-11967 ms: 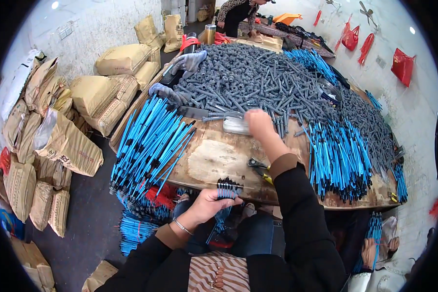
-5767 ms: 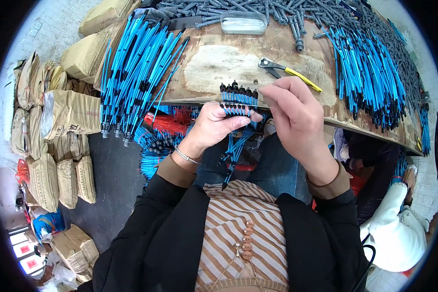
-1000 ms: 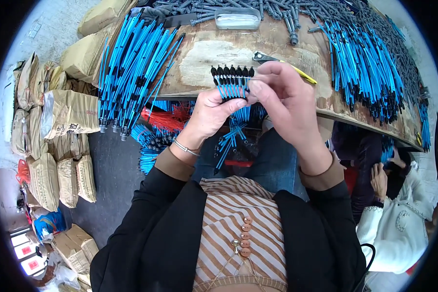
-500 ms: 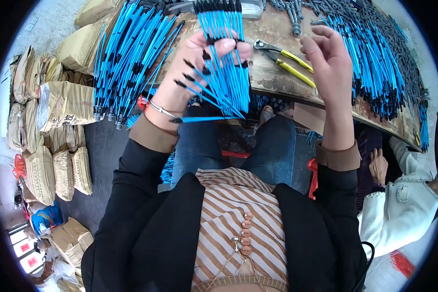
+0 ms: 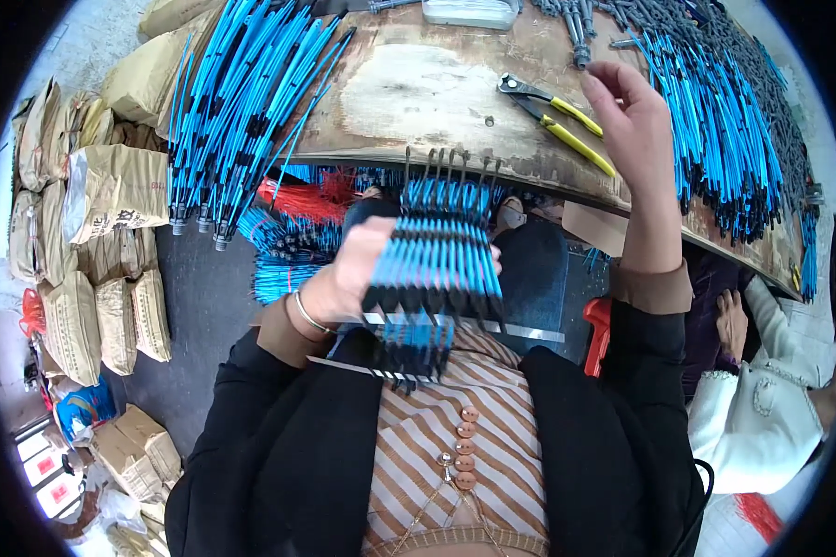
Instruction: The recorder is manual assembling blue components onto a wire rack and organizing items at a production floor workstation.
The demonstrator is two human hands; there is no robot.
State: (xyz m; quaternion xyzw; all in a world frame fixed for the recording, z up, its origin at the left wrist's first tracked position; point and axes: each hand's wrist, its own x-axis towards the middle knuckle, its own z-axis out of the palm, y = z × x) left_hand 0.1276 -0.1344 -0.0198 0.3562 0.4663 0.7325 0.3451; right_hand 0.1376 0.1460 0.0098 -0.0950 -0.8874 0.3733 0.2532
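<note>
My left hand (image 5: 360,265) is closed around a bundle of thin blue rods with black ends (image 5: 437,255), held in front of my chest below the table edge. The bundle is smeared by motion, and its near end points toward me. Two pale narrow strips (image 5: 539,331) show by its near end; how they join it I cannot tell. My right hand (image 5: 633,121) is raised over the right part of the table, fingers loosely bent and apart, with nothing visible in them. Beside it lie yellow-handled cutting pliers (image 5: 567,135).
On the wooden table (image 5: 409,93), heaps of blue rods lie left (image 5: 241,111) and right (image 5: 715,121). Grey parts (image 5: 576,28) and a clear tray (image 5: 472,11) sit at the back. Paper sacks (image 5: 125,195) are stacked at left. A person in white (image 5: 762,399) sits at right.
My left hand has come down and toward me from over the table, and the bundle has tipped round. My right hand stays raised, shifted slightly.
</note>
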